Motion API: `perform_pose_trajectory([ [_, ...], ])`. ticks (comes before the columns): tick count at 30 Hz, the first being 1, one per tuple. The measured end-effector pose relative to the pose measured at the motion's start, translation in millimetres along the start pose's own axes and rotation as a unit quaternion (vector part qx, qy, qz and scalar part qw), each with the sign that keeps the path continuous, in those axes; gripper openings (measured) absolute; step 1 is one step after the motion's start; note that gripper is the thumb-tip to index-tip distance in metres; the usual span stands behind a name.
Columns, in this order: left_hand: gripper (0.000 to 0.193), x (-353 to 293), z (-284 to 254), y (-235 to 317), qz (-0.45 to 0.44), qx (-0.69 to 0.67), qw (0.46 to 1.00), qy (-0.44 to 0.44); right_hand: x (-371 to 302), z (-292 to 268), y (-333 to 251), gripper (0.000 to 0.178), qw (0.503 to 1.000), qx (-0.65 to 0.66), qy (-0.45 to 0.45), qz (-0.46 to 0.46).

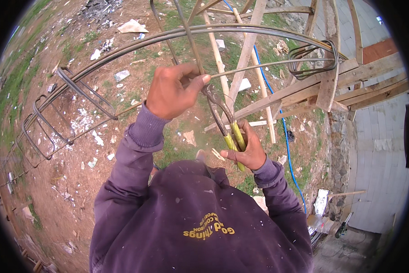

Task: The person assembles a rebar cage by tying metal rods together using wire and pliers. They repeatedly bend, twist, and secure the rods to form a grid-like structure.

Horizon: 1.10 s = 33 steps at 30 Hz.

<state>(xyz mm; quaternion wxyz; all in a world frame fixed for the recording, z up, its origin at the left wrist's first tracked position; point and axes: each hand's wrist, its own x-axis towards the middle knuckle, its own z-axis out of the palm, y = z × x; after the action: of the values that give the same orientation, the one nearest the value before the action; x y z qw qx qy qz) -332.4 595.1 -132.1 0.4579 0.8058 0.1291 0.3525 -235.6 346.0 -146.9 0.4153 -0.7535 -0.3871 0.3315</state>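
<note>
My left hand [176, 88] is closed around the lower corner of a steel stirrup [191, 38], its thumb pressed where the stirrup meets a thin steel rod [259, 67]. In my right hand [252, 148] is a pair of pincers [220, 111] with yellow-green handles; the fingers wrap around them. The pincers' jaws sit at that joint, just below my left thumb. Exactly what the jaws bite is too small to tell. A thin wire [235, 93] curves near the pincers. Long reinforcing bars [161, 34] arch across beyond my hands.
More stirrups [54, 120] hang on the bars at left; a bundle of them [313, 59] is at the right end. Wooden planks [300, 91] form a support at right. A blue hose [286, 132] runs along the littered ground. Grey paving [379, 159] lies far right.
</note>
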Motion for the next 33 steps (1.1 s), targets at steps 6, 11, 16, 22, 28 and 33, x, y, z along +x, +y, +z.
perform_pose_trajectory([
  [6, 0.019, 0.8, -2.4, 3.5, -0.033, 0.000, 0.999, -0.018, -13.6, -9.0, 12.1, 0.049, 0.879, -0.383, 0.228, -0.172],
  [11, 0.020, 1.7, -1.5, 2.3, -0.011, 0.003, 1.000, -0.008, -2.1, -1.4, 26.0, 0.025, 0.972, -0.202, 0.118, -0.013],
  [16, 0.021, 0.5, 0.9, 1.4, 0.001, -0.029, 0.999, -0.015, -5.8, 13.7, 20.9, 0.044, 0.943, 0.272, -0.192, 0.021],
  [22, 0.024, -0.5, -3.3, 3.9, -0.018, -0.016, 0.999, -0.025, -15.6, 1.5, 17.5, 0.056, 0.921, -0.286, 0.206, -0.164],
  [28, 0.024, -3.4, -1.6, 8.4, -0.014, -0.002, 1.000, -0.006, -10.2, 5.4, 38.0, 0.045, 0.986, -0.102, 0.113, -0.062],
  [33, 0.025, -1.7, -0.6, 5.1, -0.039, -0.013, 0.999, -0.018, -13.5, 11.8, 38.6, 0.035, 0.879, 0.421, -0.189, 0.121],
])
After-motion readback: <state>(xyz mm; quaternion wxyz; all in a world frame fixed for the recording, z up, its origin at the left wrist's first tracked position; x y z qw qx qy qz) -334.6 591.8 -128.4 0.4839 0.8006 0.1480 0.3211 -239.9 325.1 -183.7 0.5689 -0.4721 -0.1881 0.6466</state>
